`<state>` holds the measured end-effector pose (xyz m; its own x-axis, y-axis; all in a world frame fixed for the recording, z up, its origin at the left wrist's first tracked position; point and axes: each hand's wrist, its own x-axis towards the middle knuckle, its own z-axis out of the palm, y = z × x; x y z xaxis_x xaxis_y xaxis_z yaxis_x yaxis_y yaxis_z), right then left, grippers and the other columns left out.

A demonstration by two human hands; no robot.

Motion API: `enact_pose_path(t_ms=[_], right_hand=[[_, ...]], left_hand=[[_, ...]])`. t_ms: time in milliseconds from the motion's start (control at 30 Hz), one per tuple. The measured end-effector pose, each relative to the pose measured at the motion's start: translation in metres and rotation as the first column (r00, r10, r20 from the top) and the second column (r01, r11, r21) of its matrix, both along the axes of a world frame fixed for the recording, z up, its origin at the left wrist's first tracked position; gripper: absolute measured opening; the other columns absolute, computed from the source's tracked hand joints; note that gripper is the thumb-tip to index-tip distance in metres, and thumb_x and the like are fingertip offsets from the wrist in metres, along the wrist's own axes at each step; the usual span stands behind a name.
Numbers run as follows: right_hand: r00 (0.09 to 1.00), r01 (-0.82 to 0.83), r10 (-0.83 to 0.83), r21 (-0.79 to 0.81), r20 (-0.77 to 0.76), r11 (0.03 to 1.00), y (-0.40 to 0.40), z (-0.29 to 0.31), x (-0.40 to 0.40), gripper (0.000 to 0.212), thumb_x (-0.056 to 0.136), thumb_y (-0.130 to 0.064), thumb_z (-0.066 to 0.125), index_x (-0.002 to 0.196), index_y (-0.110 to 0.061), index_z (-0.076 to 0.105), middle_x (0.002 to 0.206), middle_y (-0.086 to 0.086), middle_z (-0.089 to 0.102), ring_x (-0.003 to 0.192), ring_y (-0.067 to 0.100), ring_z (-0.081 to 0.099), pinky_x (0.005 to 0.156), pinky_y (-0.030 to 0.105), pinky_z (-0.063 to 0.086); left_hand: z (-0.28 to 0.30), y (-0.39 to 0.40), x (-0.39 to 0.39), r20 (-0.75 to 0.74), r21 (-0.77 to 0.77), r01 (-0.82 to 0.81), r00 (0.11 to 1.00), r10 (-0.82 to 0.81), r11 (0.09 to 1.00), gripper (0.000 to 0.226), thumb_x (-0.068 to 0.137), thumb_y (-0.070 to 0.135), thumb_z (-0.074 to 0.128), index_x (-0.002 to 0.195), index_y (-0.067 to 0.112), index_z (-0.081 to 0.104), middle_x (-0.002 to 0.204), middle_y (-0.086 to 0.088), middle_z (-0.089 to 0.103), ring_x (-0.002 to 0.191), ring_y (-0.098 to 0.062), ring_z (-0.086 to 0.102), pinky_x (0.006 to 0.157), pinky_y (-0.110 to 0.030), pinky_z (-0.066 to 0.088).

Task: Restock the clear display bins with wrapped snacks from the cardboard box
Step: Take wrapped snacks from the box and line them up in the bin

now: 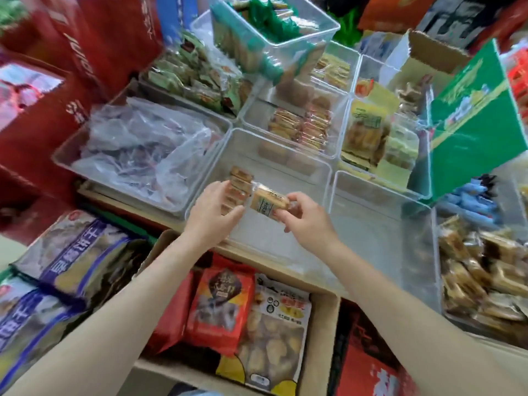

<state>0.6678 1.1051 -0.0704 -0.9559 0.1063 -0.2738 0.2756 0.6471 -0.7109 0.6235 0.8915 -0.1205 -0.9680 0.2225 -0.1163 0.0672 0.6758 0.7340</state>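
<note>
Over the near-centre clear plastic bin (320, 167), the right hand (310, 222) is pinching one tan wrapped snack bar (267, 202) by its end, while the left hand (213, 208), fingers relaxed, is resting against a short upright row of wrapped snacks (238, 185) at the bin's left wall; their count is blurred. Bare floor is filling the bin's right side. Below, the open cardboard box (321, 332) is holding two upright bags.
</note>
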Motion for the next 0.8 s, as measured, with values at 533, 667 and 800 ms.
enact_pose_path(t_ms=[533, 667, 800], right_hand=[[0.972, 0.094, -0.125, 0.157, 0.199, 0.983, -0.019, -0.145, -0.192, 0.031, 0.094, -0.022, 0.059, 0.125, -0.028, 0.055, 0.107, 0.005, 0.069, 0.098, 0.030, 0.067, 0.082, 0.039, 0.054], [0.959, -0.056, 0.016, 0.133, 0.283, 0.990, -0.039, -0.160, -0.210, 0.056, 0.093, -0.023, 0.048, 0.148, -0.024, 0.043, 0.131, 0.010, 0.063, 0.120, 0.031, 0.058, 0.095, 0.034, 0.048], [0.935, -0.097, 0.039, 0.147, 0.353, 0.984, -0.044, -0.161, -0.208, 0.069, 0.096, -0.024, 0.048, 0.159, -0.024, 0.019, 0.143, 0.020, 0.051, 0.129, 0.038, 0.051, 0.107, 0.043, 0.043]], left_hand=[[-0.073, -0.018, -0.030, -0.199, -0.522, 0.065, 0.960, -0.195, 0.851, 0.075, 0.091, 0.055, 0.040, 0.156, 0.016, 0.036, 0.167, -0.010, 0.019, 0.156, -0.026, 0.008, 0.123, -0.055, 0.014], [-0.075, -0.017, -0.030, -0.237, -0.529, 0.039, 0.952, -0.192, 0.848, 0.072, 0.089, 0.051, 0.045, 0.153, 0.019, 0.041, 0.166, -0.010, 0.023, 0.155, -0.026, 0.011, 0.123, -0.056, 0.014], [-0.073, -0.018, -0.031, -0.224, -0.538, 0.047, 0.955, -0.196, 0.841, 0.073, 0.087, 0.051, 0.048, 0.154, 0.022, 0.040, 0.166, -0.009, 0.021, 0.156, -0.026, 0.009, 0.124, -0.055, 0.011]])
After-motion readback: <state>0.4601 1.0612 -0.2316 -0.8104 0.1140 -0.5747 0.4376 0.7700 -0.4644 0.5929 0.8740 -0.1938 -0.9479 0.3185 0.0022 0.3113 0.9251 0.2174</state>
